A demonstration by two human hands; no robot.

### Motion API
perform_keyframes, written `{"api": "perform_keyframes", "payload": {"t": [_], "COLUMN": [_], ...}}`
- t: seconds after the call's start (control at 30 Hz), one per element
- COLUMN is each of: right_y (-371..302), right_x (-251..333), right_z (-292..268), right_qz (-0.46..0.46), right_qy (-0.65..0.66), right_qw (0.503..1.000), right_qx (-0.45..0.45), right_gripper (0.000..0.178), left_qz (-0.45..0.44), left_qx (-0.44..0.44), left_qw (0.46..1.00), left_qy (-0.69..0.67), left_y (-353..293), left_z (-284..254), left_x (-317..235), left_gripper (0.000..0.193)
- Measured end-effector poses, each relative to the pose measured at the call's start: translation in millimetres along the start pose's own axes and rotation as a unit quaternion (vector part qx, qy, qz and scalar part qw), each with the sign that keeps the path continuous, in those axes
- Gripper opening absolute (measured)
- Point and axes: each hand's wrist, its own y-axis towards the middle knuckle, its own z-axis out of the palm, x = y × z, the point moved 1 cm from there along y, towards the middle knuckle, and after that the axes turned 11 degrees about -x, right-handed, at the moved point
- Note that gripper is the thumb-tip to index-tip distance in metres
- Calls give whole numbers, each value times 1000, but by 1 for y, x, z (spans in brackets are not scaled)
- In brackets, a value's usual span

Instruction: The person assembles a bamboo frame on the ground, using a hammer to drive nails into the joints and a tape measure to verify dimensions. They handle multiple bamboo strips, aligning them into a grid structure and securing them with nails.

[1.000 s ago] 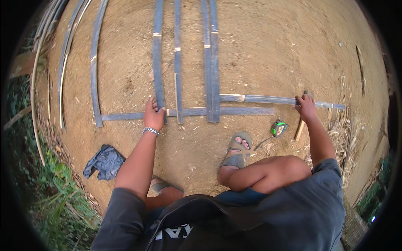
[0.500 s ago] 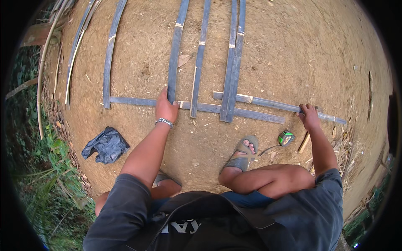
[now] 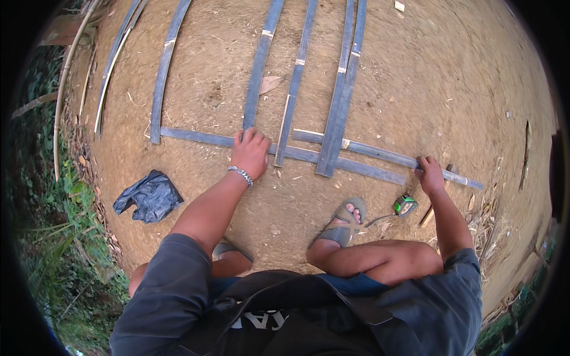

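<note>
Several long, flat, dark grey bamboo strips with pale joint bands lie on bare earth. My left hand [image 3: 251, 155] is curled over the near end of one lengthwise bamboo strip [image 3: 257, 83], where it meets a long crosswise strip [image 3: 199, 137]. At the right, my right hand [image 3: 430, 175] grips a second crosswise strip [image 3: 380, 152]. This one runs under a pair of lengthwise strips [image 3: 337, 130] lying side by side. Between my left hand and that pair lies a narrower lengthwise strip [image 3: 289, 115]. My left fingertips are partly hidden against the strip.
A crumpled black plastic bag [image 3: 148, 197] lies at the left. Near my sandalled foot [image 3: 341, 225] sits a green and black tape measure [image 3: 405, 205], beside a short stick [image 3: 427, 215]. More strips [image 3: 168, 65] stretch away at the far left; green plants [image 3: 77, 237] edge the ground.
My right hand has slid its crosswise strip leftward, so more of its end sticks out past the pair. My left hand has shifted from the strip's side to over its near end.
</note>
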Motion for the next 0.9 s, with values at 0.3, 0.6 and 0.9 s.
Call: {"api": "perform_keyframes", "payload": {"t": [0.3,0.6,0.9], "right_y": [9,38,9], "right_x": [46,173,53], "right_z": [5,-1,6], "right_qz": [-61,-211,-131], "right_qy": [70,89,51], "right_qw": [995,970,988], "right_qx": [-31,-78,-69], "right_gripper": [39,46,48], "left_qz": [119,133,138], "left_qx": [-11,4,-5], "left_qw": [991,990,989], "left_qy": [67,54,58], "left_y": [2,4,2], "left_z": [6,-6,-2], "left_x": [17,16,17], "left_gripper": [28,28,26]}}
